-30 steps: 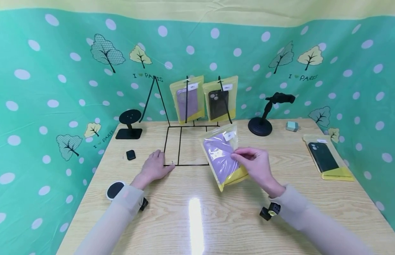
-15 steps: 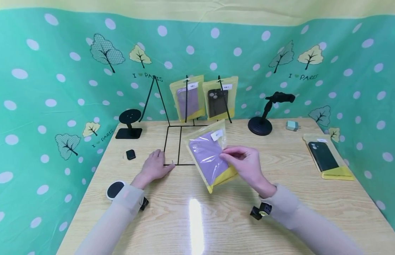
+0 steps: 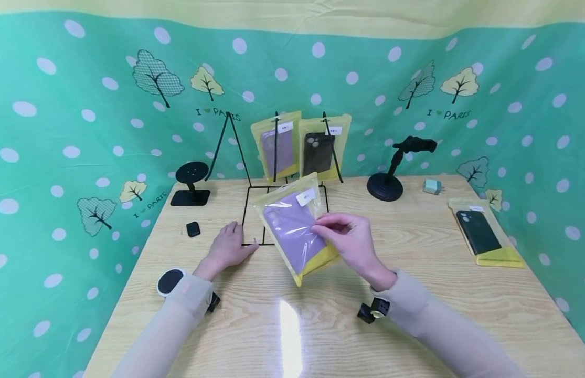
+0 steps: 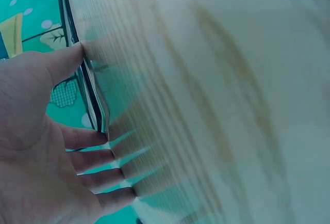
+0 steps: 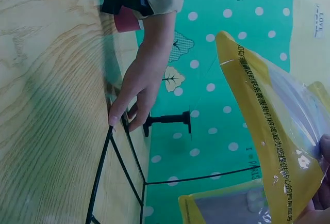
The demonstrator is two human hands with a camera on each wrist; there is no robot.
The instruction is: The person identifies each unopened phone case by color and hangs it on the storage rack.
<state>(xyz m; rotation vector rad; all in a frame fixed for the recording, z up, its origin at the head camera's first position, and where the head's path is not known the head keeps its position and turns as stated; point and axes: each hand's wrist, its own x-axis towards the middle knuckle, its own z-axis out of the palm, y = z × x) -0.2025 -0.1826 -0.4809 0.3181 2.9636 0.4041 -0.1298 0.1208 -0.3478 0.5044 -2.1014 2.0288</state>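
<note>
My right hand (image 3: pixel 351 244) pinches the right edge of a clear and yellow bag with a purple phone case inside (image 3: pixel 289 226). The bag is tilted and held up in front of the black wire rack (image 3: pixel 245 210). In the right wrist view, printed writing runs along the yellow part of the bag (image 5: pixel 258 115). My left hand (image 3: pixel 228 247) rests at the rack's front left corner, thumb and fingers spread. Its straight fingertips touch down there in the left wrist view. On the rack's prongs hang a bagged purple phone case (image 3: pixel 284 152) and a bagged black phone case (image 3: pixel 315 153).
On the left stand a black stand with a round plate (image 3: pixel 192 173), a small black square item (image 3: pixel 193 229) and a white-rimmed round item (image 3: pixel 170 282). To the right are a black arm stand (image 3: pixel 385 186), a charger plug (image 3: pixel 432 186) and another bagged black phone case (image 3: pixel 478 231).
My right hand has carried the bagged purple phone case leftward, across the front of the rack. The left hand has stayed at the rack's corner.
</note>
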